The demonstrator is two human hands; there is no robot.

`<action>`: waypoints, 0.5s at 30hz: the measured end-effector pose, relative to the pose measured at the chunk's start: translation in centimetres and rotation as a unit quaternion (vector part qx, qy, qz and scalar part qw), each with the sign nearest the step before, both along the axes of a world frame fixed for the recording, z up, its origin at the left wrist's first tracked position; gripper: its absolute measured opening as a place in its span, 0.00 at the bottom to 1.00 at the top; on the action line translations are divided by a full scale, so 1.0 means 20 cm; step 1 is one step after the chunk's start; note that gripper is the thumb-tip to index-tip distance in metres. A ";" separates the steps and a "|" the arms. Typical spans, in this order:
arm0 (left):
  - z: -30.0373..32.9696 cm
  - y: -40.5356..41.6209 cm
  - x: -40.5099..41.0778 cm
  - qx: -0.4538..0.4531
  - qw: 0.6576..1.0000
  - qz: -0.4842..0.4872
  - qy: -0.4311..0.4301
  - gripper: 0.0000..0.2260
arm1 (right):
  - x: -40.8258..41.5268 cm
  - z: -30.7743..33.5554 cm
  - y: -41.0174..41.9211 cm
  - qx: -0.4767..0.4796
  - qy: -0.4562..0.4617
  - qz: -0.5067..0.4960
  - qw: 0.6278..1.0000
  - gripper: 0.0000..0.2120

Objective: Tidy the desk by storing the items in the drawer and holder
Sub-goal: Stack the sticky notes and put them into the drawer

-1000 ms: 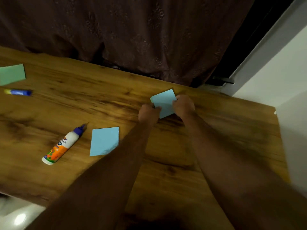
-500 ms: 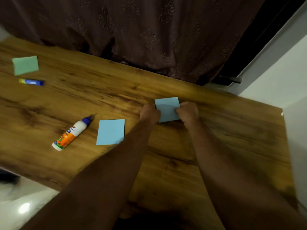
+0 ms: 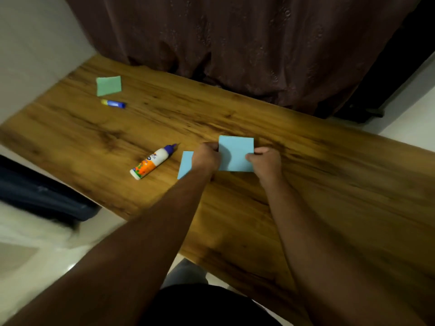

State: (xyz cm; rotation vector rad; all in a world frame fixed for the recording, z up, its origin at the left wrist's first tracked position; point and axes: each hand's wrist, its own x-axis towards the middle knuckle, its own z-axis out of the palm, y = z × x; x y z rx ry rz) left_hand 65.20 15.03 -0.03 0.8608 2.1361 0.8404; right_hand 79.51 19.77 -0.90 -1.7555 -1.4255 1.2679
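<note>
While my left hand (image 3: 206, 158) and right hand (image 3: 264, 161) pinch the blue paper stack (image 3: 236, 152) by its side edges above the desk (image 3: 329, 184), another blue sheet (image 3: 185, 164) lies just left of it, beside the glue bottle (image 3: 151, 162).

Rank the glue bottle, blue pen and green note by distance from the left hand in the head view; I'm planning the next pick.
From the left hand:
1. Glue bottle, just to its left.
2. Blue pen, farther left and back.
3. Green note, just beyond the pen, near the desk's far left corner.
</note>
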 end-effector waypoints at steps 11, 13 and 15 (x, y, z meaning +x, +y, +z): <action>-0.01 -0.25 -0.35 -0.064 0.991 -0.026 0.115 0.13 | -0.40 -0.02 -0.22 -0.021 -0.042 0.092 0.995 0.18; -0.03 -0.26 -0.37 -0.065 0.989 -0.030 0.126 0.13 | -0.43 -0.01 -0.23 -0.017 -0.066 0.096 0.993 0.16; -0.05 -0.26 -0.37 -0.071 0.989 -0.047 0.124 0.14 | -0.45 0.00 -0.24 -0.015 -0.101 0.106 0.989 0.12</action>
